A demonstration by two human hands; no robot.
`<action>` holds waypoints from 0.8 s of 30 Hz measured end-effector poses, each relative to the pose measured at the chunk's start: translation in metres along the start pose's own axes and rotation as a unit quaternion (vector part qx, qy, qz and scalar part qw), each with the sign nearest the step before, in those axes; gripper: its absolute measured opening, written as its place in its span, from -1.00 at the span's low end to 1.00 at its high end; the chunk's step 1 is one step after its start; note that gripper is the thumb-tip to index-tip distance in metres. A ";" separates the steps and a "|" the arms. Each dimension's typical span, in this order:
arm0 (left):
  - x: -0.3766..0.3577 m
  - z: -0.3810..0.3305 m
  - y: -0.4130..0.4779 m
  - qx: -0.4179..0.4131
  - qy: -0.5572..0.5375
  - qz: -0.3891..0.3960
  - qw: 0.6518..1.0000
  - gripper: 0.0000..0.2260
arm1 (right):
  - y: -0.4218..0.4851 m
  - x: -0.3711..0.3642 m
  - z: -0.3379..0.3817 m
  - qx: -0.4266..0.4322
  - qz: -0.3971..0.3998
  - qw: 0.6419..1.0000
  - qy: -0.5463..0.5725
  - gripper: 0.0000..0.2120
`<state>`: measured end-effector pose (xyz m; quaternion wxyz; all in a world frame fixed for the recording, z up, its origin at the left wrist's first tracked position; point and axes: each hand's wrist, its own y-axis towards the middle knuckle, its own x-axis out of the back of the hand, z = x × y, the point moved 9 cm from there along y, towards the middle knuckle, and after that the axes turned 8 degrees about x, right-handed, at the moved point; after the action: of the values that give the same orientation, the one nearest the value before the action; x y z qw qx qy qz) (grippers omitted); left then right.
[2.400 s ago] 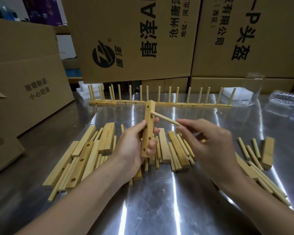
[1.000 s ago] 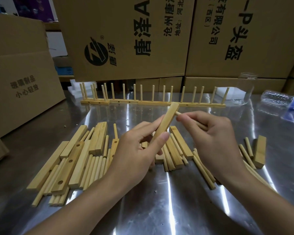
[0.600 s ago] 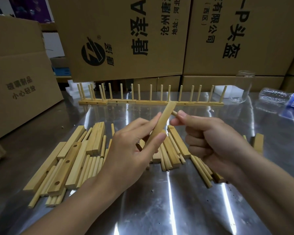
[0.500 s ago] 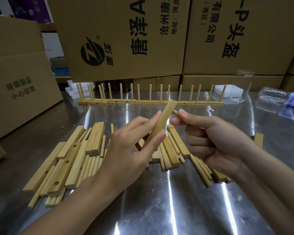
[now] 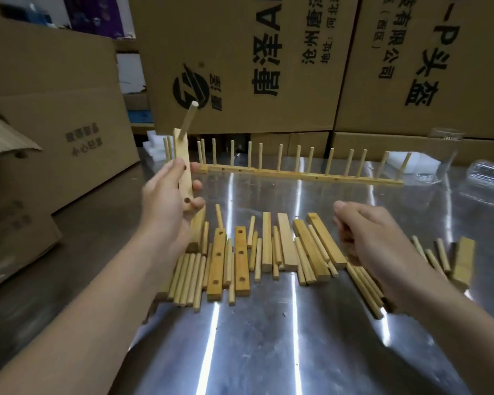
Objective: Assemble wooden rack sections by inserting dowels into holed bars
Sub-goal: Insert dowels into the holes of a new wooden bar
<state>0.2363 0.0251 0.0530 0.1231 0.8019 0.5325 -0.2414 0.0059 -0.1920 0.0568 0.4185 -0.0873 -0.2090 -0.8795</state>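
The holed bar (image 5: 184,166) is held upright over the table's left side, one dowel (image 5: 188,118) slanting from its top hole. The left hand (image 5: 166,201) grips its lower half. The right hand (image 5: 374,238) hovers above the loose bars and dowels (image 5: 240,252), fingers loosely curled, empty. The steel table (image 5: 268,352) is bare nearby, while an assembled rack (image 5: 297,172) and cardboard boxes (image 5: 240,67) close the far edge.

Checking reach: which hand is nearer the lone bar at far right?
Right. Right hand is just left of the lone bar; left hand grips a holed bar far leftward.
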 end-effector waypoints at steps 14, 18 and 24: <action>0.019 0.018 0.009 0.097 -0.067 -0.035 0.992 -0.77 | 0.100 -0.160 0.013 0.081 0.154 0.950 -0.258 -0.77; 0.014 0.018 0.008 0.103 -0.068 -0.025 0.992 -0.75 | 0.137 -0.199 -0.008 0.039 0.178 0.929 -0.322 -0.79; -0.002 0.020 0.001 0.107 -0.098 0.022 0.989 -0.74 | 0.155 -0.211 -0.019 -0.037 0.161 0.942 -0.291 -0.83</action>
<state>0.2317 0.0145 0.0369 0.0930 0.7947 0.4708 -0.3716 0.2603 -0.1400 0.0158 0.4716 -0.3876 -0.2724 -0.7437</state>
